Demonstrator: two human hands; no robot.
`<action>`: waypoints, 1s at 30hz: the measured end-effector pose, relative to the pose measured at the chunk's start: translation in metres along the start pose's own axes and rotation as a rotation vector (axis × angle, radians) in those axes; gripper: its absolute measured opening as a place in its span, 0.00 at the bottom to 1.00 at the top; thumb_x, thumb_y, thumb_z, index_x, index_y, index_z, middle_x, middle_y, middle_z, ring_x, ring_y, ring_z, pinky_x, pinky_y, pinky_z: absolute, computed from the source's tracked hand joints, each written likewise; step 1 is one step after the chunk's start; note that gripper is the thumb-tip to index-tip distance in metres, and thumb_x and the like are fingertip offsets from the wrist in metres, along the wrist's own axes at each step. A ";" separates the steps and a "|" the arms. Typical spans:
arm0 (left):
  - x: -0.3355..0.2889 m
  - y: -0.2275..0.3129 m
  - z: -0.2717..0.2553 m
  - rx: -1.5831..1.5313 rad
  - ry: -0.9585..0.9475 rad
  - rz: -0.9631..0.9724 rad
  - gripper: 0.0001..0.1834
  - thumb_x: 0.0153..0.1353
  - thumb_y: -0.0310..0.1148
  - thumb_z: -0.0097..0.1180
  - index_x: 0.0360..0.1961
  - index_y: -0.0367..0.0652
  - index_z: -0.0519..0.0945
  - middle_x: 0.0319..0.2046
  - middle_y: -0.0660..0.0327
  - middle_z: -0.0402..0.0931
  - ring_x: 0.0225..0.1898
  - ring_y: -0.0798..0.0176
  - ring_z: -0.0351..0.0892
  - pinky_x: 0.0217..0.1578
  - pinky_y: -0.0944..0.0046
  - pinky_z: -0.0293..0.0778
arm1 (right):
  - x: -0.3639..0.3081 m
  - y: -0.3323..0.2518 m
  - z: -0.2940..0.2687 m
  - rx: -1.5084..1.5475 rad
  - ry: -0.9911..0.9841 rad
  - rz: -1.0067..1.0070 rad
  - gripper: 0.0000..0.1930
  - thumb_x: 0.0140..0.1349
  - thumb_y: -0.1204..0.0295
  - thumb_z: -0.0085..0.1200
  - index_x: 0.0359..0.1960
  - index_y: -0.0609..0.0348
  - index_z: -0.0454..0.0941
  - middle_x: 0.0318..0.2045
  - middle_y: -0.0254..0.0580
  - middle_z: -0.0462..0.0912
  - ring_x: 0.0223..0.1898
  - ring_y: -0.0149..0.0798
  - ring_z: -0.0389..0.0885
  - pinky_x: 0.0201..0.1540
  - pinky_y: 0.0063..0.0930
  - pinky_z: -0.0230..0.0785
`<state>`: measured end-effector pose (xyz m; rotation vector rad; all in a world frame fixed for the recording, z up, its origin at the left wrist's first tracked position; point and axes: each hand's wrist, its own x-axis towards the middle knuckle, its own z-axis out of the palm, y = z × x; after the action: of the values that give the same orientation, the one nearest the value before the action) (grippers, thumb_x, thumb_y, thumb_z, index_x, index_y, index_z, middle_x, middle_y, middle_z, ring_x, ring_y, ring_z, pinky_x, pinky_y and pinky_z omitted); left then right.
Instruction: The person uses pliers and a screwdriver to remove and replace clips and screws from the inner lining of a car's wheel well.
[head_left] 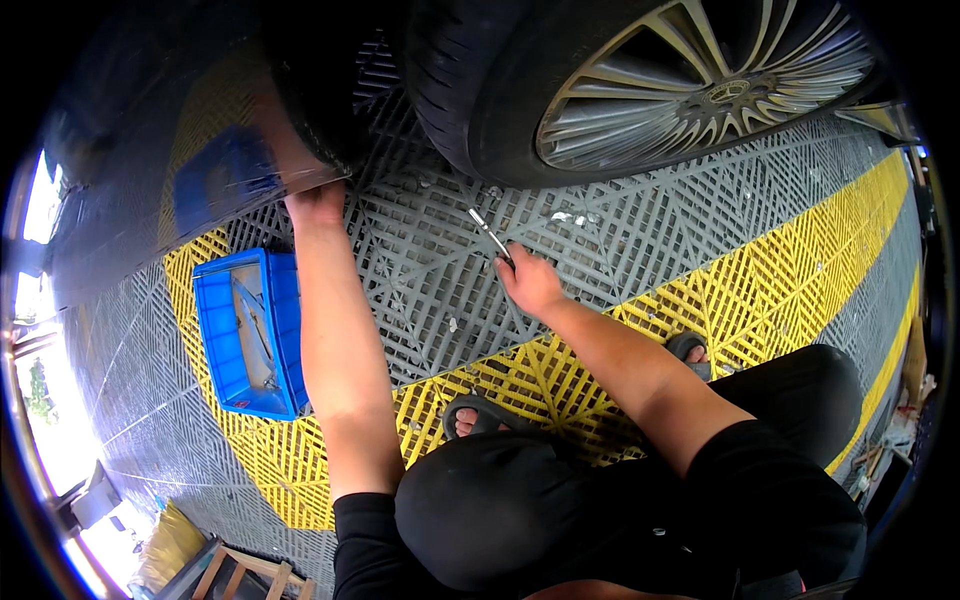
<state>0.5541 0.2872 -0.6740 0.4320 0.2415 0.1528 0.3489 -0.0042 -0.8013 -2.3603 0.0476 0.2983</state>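
My left hand [316, 203] reaches up under the lower edge of a dark, shiny car body panel [130, 190]. Its fingers are hidden behind that edge, so I cannot see whether they grip anything. In front of the tyre, my right hand [530, 284] is closed around the near end of a slim metal hand tool [490, 233]. The tool has a thin shaft and a thicker silver far end, which points up and left, apart from the car. Its handle is covered by my fingers.
A car wheel [700, 105] with a multi-spoke rim stands at the top right. Left of my left forearm sits a blue plastic bin [205, 330] with tools inside. Grey and yellow grating [430, 290] covers the floor. A wooden rack [255, 570] stands at the lower left.
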 end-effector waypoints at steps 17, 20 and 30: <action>0.003 -0.005 0.002 0.082 -0.127 -0.055 0.30 0.74 0.49 0.53 0.71 0.46 0.70 0.70 0.56 0.69 0.70 0.49 0.67 0.74 0.46 0.61 | 0.003 -0.009 -0.002 -0.030 -0.033 0.027 0.17 0.74 0.56 0.50 0.45 0.59 0.72 0.32 0.62 0.85 0.35 0.67 0.85 0.41 0.60 0.77; 0.008 -0.009 0.003 0.063 -0.095 -0.047 0.30 0.74 0.49 0.53 0.71 0.46 0.70 0.70 0.56 0.70 0.70 0.49 0.67 0.73 0.47 0.62 | 0.002 -0.007 0.001 -0.031 0.001 0.007 0.16 0.73 0.57 0.51 0.44 0.59 0.72 0.31 0.61 0.85 0.34 0.67 0.84 0.40 0.60 0.77; 0.015 -0.004 0.001 0.065 -0.059 -0.029 0.28 0.75 0.49 0.51 0.69 0.46 0.72 0.67 0.56 0.71 0.67 0.50 0.69 0.72 0.48 0.63 | 0.002 -0.001 0.005 -0.047 -0.002 -0.017 0.16 0.74 0.56 0.49 0.45 0.58 0.71 0.32 0.60 0.86 0.34 0.65 0.85 0.41 0.59 0.78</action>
<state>0.5693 0.2863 -0.6783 0.4964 0.1955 0.1036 0.3499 0.0002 -0.8041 -2.4055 0.0193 0.2964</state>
